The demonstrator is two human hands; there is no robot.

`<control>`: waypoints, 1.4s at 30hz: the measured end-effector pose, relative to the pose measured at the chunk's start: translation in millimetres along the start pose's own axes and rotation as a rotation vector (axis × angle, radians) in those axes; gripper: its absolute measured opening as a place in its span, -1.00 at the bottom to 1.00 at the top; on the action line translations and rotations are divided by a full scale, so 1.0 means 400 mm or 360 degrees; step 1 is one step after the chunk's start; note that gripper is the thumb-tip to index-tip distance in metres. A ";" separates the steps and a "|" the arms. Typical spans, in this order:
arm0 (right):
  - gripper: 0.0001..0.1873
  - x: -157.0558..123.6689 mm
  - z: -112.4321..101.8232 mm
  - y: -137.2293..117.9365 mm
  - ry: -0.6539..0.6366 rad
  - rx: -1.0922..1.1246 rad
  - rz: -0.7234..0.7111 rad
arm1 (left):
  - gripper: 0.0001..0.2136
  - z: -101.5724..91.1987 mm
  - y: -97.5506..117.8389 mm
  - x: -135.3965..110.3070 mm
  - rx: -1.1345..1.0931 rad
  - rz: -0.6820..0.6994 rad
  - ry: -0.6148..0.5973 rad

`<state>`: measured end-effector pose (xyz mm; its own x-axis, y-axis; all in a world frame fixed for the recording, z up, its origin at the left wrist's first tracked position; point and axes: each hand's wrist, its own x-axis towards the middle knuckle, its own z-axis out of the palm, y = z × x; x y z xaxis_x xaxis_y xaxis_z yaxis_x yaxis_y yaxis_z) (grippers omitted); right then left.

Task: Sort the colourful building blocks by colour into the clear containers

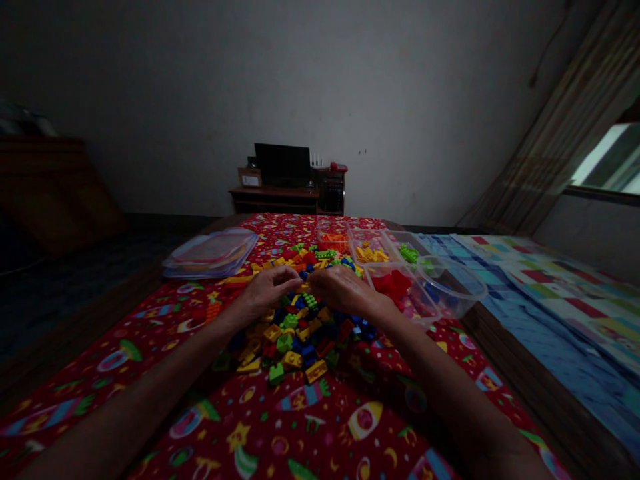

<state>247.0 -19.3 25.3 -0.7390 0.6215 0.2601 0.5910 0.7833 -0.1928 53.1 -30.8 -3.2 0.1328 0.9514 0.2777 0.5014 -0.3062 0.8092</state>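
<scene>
My left hand (270, 288) and my right hand (343, 287) are close together over a heap of toy building bricks (291, 341) in yellow, green, blue, red and orange. Both hands have their fingertips pinched, almost meeting. A bit of yellow shows between them, but I cannot tell whether it is held or lies in the heap behind. Beyond my right hand stand clear plastic boxes with bricks grouped by colour: orange bricks (335, 244), yellow bricks (371, 253), green bricks (409, 253) and red bricks (394, 285). Blue bricks (441, 293) show through a round clear tub (473, 297).
Clear plastic lids (213, 253) lie stacked at the table's far left. A red patterned cloth (240, 427) covers the table. To the right is a bed (545, 300) with a checked cover. A monitor (283, 163) stands on a desk by the wall.
</scene>
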 end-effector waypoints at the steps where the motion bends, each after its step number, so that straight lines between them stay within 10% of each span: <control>1: -0.78 -0.001 -0.003 0.004 0.0009 0.0005 0.0000 | -0.65 -0.001 0.002 -0.003 0.0063 0.0025 -0.0022; 8: -0.80 -0.011 -0.046 0.065 0.0048 -0.0016 0.0213 | -0.70 0.018 0.018 -0.021 0.0532 0.0409 -0.0027; 16: -0.81 -0.027 -0.078 0.153 0.0221 -0.0163 0.0412 | -0.64 0.165 0.090 -0.151 0.1097 0.1361 -0.0777; 21: -0.82 -0.026 -0.065 0.182 0.0210 -0.0016 0.0450 | -0.70 0.196 0.056 -0.156 0.1354 0.1282 -0.0631; 30: -0.60 -0.014 -0.068 0.296 0.0726 -0.0050 0.0999 | -0.73 0.116 0.032 -0.095 0.1376 0.1162 -0.0472; 42: -0.73 -0.037 -0.102 0.127 -0.0100 -0.0020 0.0487 | -0.58 0.002 -0.088 -0.016 0.1262 0.0724 -0.0235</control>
<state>301.2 11.0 50.2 -0.5445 0.8282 0.1326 0.7927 0.5598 -0.2414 35.2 -26.2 -33.9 0.5406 0.7561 0.3688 0.8055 -0.5917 0.0322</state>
